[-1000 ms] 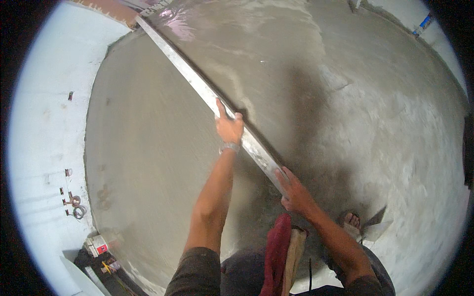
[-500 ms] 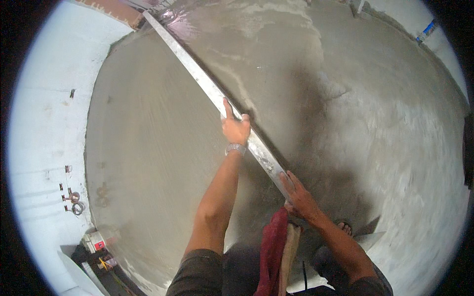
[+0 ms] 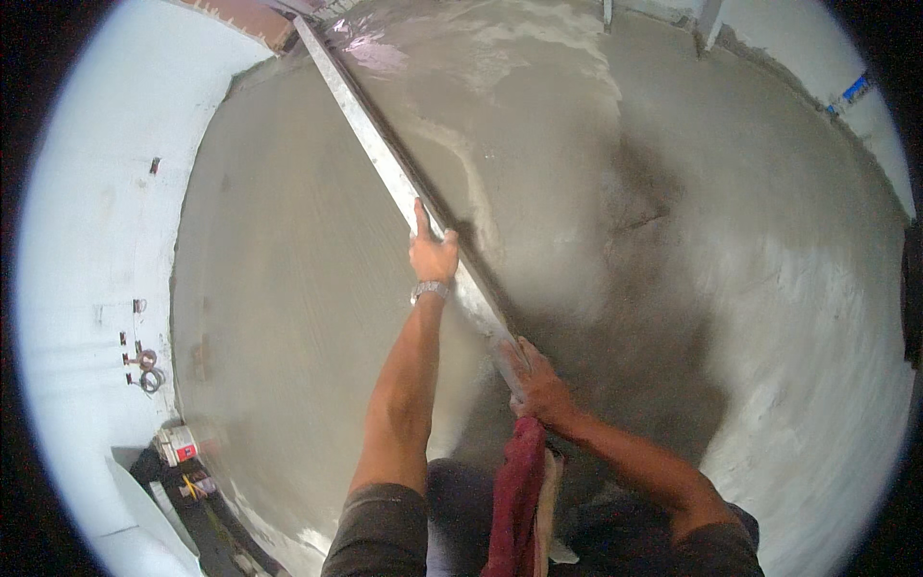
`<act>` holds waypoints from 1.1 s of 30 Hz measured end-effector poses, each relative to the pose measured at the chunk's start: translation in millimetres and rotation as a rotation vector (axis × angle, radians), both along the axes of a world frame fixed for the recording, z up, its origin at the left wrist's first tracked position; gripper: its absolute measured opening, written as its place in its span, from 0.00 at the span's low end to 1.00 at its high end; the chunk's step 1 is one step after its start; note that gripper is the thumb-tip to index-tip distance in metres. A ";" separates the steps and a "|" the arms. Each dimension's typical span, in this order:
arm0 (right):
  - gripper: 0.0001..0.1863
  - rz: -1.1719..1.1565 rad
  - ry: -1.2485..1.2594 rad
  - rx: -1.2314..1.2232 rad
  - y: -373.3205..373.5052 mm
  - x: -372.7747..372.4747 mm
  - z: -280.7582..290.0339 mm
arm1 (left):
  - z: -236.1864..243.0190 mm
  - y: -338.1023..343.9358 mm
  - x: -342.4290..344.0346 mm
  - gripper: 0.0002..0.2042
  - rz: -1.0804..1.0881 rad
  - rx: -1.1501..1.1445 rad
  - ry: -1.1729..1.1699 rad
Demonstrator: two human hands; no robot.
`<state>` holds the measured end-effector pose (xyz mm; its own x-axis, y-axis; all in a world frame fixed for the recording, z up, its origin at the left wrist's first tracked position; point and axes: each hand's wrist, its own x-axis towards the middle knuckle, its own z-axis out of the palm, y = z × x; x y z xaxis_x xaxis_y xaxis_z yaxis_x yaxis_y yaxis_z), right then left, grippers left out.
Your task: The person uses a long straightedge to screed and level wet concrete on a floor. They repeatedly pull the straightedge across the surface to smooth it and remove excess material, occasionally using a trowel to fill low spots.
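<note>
A long, straight metal screed bar (image 3: 370, 139) lies slantwise over wet grey mortar (image 3: 288, 240), from the far left down to my body. My left hand (image 3: 434, 253), a metal-band watch (image 3: 429, 290) at its wrist, grips the bar near its middle with the index finger stretched along it. At the near end my right hand (image 3: 540, 387) is closed round the bar, fingers over its top. Just below that end hangs a dark red cloth (image 3: 519, 490) with a beige one (image 3: 549, 505) beside it. A thin ridge of mortar runs along the bar's right edge.
A white wall (image 3: 106, 240) with cable ends (image 3: 148, 370) sticking out borders the floor on the left. Near its foot stand a white bucket (image 3: 177, 445) and some dark gear. Another wall (image 3: 788, 58) with a blue piece (image 3: 856, 88) runs along the far right.
Both hands and the near part of the screed bar have moved left across the mortar. The bar now stands a little steeper in view, and the view itself has shifted slightly.
</note>
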<state>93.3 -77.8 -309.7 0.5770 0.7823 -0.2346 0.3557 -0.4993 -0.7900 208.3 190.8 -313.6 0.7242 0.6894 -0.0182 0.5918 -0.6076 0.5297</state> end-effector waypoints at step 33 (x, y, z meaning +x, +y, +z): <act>0.47 -0.056 0.271 -0.035 -32.4 -6.0 0.2 | 15.8 -12.0 10.3 0.47 0.081 -0.075 0.128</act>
<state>87.3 -110.1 -309.5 0.5319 0.7396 -0.4124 0.1044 -0.5406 -0.8348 218.6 178.8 -297.8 0.6546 0.7388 -0.1603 0.7030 -0.5167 0.4887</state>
